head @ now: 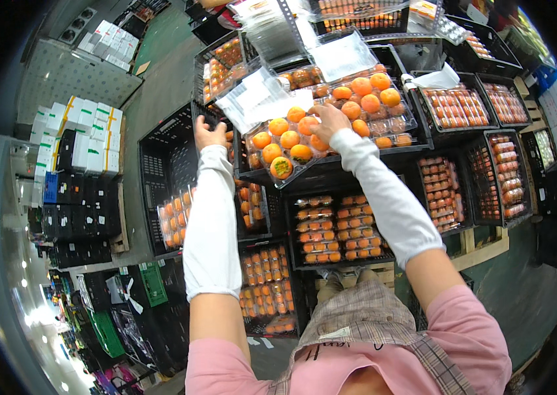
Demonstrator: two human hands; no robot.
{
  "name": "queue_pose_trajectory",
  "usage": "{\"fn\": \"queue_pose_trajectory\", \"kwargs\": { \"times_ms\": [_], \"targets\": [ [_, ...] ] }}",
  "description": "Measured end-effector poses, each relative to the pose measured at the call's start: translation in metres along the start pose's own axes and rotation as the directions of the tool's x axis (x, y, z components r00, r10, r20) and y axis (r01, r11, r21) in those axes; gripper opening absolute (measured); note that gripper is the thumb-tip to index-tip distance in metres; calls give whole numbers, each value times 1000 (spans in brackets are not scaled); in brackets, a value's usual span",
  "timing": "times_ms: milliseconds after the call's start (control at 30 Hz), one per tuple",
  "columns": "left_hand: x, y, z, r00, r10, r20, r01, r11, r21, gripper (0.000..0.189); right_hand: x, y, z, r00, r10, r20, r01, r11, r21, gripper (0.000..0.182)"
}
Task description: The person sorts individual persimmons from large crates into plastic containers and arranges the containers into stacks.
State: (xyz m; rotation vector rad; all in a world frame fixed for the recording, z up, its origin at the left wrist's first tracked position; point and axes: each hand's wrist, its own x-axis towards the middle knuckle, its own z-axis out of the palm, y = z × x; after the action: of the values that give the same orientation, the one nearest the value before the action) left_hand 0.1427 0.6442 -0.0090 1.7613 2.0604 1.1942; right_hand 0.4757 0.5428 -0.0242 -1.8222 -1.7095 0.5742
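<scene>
My left hand (210, 133) is raised over the edge of a black crate, its fingers apart and nothing held. My right hand (330, 122) reaches into a clear plastic clamshell tray (282, 183), fingers around an orange fruit (307, 125). Several other round orange fruits lie in that tray; a fruit (282, 168) at its near corner shows a green top. Just to the right sits a second clear tray (409, 121) of loose fruits, on top of packed ones. Its raised lid (342, 57) stands behind it. Between my hands is a whitish, glare-covered plastic lid (253, 101).
A deep black crate (169, 133) stands at left, with packed fruit (174, 219) at its near end. More crates of packed fruit (340, 229) lie below and right. Stacked clear trays (271, 34) rise behind. Pallets hold white boxes (88, 133) at far left.
</scene>
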Motion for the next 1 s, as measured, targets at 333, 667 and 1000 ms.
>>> {"fn": "queue_pose_trajectory", "kwargs": {
  "times_ms": [333,667,1000],
  "targets": [
    [-225,-21,-38,905,-141,402,353,775,-524,46,70,-22,4,872,66,486,239,808,-539,47],
    [-317,71,-153,921,-192,339,383,601,-701,61,-90,-50,-5,559,-383,736,-826,-185,532,61],
    [-352,134,-223,939,-140,313,287,820,-495,75,-286,-147,19,265,-646,716,-923,-385,-6,66]
  ]
}}
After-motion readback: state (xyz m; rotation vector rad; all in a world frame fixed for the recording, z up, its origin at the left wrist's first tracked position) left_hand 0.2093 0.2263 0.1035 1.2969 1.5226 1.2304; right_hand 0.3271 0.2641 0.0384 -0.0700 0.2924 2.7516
